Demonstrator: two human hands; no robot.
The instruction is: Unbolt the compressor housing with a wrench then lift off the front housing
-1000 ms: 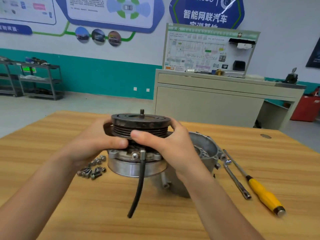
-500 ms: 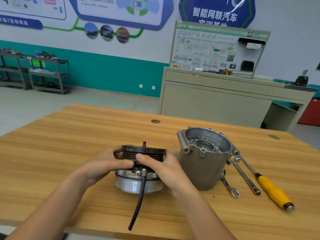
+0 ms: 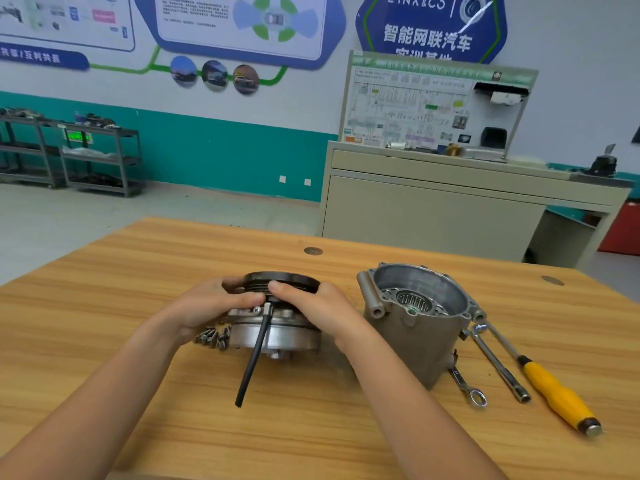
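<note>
The front housing (image 3: pixel 277 336), a silver disc with a black grooved pulley on top and a black cable (image 3: pixel 254 358) hanging forward, sits on the wooden table (image 3: pixel 138 292). My left hand (image 3: pixel 211 303) grips the pulley's left side and my right hand (image 3: pixel 318 308) grips its right side, thumbs meeting at the front. The open compressor body (image 3: pixel 415 327) stands upright just to the right, its bearing visible inside. A combination wrench (image 3: pixel 467 388) lies against the body's right foot.
Several loose bolts (image 3: pixel 213 337) lie left of the front housing. A socket bar (image 3: pixel 498 365) and a yellow-handled driver (image 3: pixel 554 393) lie at the right. Beyond the table stands a beige cabinet (image 3: pixel 433 216).
The front housing, held in the air a second ago, has come down onto the table left of the compressor body. Both hands still grip its pulley.
</note>
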